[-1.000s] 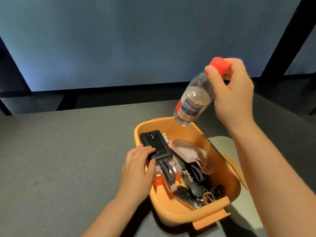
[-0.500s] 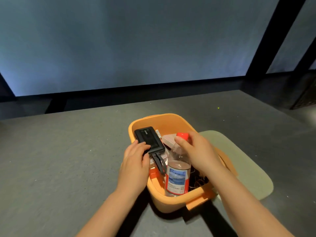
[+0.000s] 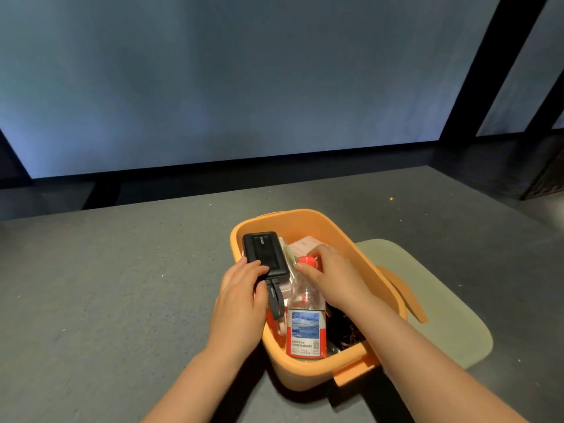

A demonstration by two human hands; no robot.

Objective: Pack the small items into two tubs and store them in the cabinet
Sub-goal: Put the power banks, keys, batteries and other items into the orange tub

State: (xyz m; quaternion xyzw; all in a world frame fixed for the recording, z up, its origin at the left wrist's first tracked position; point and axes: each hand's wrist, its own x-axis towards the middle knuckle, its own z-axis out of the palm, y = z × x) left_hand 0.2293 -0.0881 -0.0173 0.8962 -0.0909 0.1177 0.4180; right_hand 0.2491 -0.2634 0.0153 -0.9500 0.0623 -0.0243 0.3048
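An orange tub stands on the grey table, filled with small items. A clear water bottle with a red cap and red label lies inside it, base toward me. My right hand grips the bottle's neck just below the cap. A black power bank leans on the tub's left rim, and my left hand holds its near end with the thumb beside the cable loop. A pink case shows behind the cap. Dark items lie under my right wrist, mostly hidden.
A pale green lid lies flat on the table to the right of the tub, partly under it. The grey tabletop stretches to the left and behind. A dark wall base and a black post stand beyond the far edge.
My right hand brought the bottle down from above the tub and laid it inside, then pushed it a little lower. The left hand stayed on the power bank.
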